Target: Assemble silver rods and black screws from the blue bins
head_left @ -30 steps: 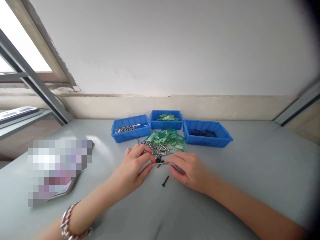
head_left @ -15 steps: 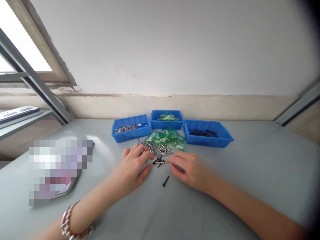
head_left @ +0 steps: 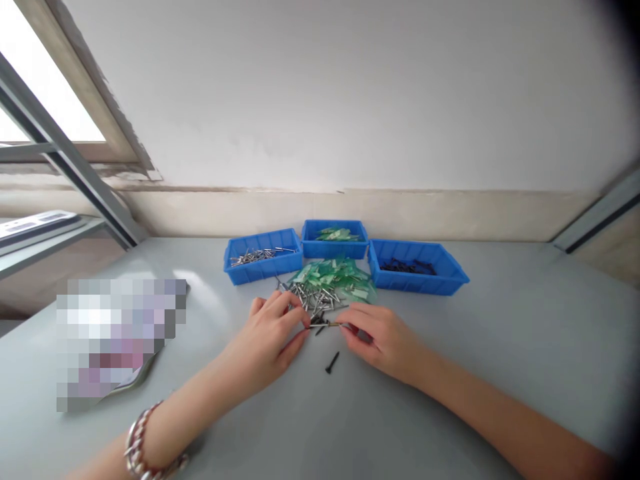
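Between my two hands lies a thin metal rod (head_left: 320, 325) with a yellowish section towards its right end. My left hand (head_left: 275, 330) pinches the left end between thumb and fingertips. At the other end, my right hand (head_left: 377, 337) grips it with thumb and fingers. Just behind the rod are a few dark screws (head_left: 319, 319), partly hidden. Beyond these spreads a pile of silver rivet-like pins (head_left: 320, 298), backed by a heap of green plastic packets (head_left: 333, 275). One black screw (head_left: 332, 363) lies by itself on the table in front of the rod.
Three blue bins line the back: the left bin (head_left: 260, 272) holds silver pins, the middle bin (head_left: 335, 250) green packets, the right bin (head_left: 425, 283) dark screws. A blurred-out flat object (head_left: 120, 340) rests on the grey table (head_left: 475, 367) at left. Metal frame posts (head_left: 85, 173) flank the table.
My left thumb and fingertips have closed together on the rod's left end. The right hand and the loose screw stay nearly where they were.
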Available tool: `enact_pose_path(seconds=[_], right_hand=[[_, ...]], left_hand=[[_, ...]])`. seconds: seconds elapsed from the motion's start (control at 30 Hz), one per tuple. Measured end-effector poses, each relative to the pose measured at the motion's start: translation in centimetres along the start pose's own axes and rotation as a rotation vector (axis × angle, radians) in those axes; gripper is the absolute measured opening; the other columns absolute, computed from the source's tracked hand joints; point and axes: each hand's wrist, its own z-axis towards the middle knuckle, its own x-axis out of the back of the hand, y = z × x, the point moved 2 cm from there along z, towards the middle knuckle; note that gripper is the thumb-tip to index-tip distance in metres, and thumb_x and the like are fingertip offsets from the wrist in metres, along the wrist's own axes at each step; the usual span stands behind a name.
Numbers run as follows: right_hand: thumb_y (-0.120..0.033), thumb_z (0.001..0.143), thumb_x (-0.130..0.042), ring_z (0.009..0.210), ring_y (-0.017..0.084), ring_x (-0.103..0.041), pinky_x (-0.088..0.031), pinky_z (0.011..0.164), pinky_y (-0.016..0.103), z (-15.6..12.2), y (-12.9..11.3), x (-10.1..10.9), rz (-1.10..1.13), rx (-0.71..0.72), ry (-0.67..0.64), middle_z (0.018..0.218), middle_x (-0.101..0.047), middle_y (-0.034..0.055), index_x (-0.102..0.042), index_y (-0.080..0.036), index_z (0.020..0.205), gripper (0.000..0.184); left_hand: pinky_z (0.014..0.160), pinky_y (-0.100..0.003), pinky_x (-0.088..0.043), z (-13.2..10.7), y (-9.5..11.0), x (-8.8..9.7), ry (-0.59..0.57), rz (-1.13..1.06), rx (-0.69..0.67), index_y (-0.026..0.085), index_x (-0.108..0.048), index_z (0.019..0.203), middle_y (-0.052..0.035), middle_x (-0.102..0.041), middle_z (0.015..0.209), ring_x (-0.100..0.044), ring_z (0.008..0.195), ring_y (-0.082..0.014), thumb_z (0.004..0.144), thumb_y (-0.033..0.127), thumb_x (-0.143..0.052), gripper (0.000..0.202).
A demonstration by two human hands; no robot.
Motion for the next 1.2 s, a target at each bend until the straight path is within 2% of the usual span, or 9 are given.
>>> enact_pose_path(seconds=[0.2, 0.5, 0.83, 1.03, 1.2], right_hand=[[-0.014, 0.084, -0.044, 0.059, 0.012, -0.049, -0.040, 0.056, 0.022, 0.0, 0.0, 0.0, 0.068, -0.006, 0.005, 0.067, -0.056, 0.0008, -0.060, -0.017, 0.086, 0.017], [-0.015, 0.086, -0.043, 0.059, 0.012, -0.050, -0.040, 0.055, 0.022, 0.0, -0.1, 0.0, 0.096, -0.011, 0.020, 0.070, -0.059, 0.0020, -0.060, -0.016, 0.090, 0.018], [-0.014, 0.088, -0.043, 0.070, 0.013, -0.056, -0.043, 0.064, 0.023, 0.0, -0.2, -0.2, 0.219, -0.025, -0.043, 0.081, -0.065, 0.0024, -0.059, -0.018, 0.093, 0.017], [-0.016, 0.086, -0.046, 0.056, 0.011, -0.049, -0.039, 0.054, 0.022, 0.0, -0.6, -0.2, 0.241, -0.053, -0.056, 0.068, -0.060, 0.0000, -0.060, -0.018, 0.087, 0.014], [-0.016, 0.085, -0.046, 0.054, 0.010, -0.046, -0.037, 0.051, 0.021, 0.1, -0.7, 0.0, 0.272, -0.087, -0.068, 0.065, -0.058, -0.0010, -0.060, -0.018, 0.084, 0.014]], left_hand=[[0.072, -0.036, -0.034, 0.2, 0.4, 0.2, 0.011, -0.029, -0.019, 0.020, -0.053, 0.088, -0.0059, -0.053, 0.097, -0.048, 0.088, -0.0216, 0.088, 0.018, -0.040, 0.013], [0.073, -0.035, -0.034, 0.2, 0.8, 0.0, -0.018, -0.151, 0.023, 0.020, -0.054, 0.090, -0.0046, -0.053, 0.096, -0.050, 0.087, -0.0201, 0.088, 0.021, -0.041, 0.013], [0.072, -0.034, -0.034, 0.0, 1.7, 1.1, 0.097, -0.147, -0.087, 0.019, -0.056, 0.086, -0.0054, -0.056, 0.092, -0.049, 0.080, -0.0178, 0.089, 0.022, -0.042, 0.014], [0.072, -0.034, -0.035, 0.0, 1.9, 1.5, 0.168, -0.104, -0.137, 0.018, -0.057, 0.084, -0.0056, -0.056, 0.089, -0.049, 0.074, -0.0162, 0.089, 0.021, -0.040, 0.018], [0.071, -0.034, -0.034, 0.1, 1.8, 1.4, 0.182, -0.117, -0.124, 0.019, -0.057, 0.084, -0.0053, -0.056, 0.089, -0.048, 0.075, -0.0167, 0.088, 0.020, -0.042, 0.015]])
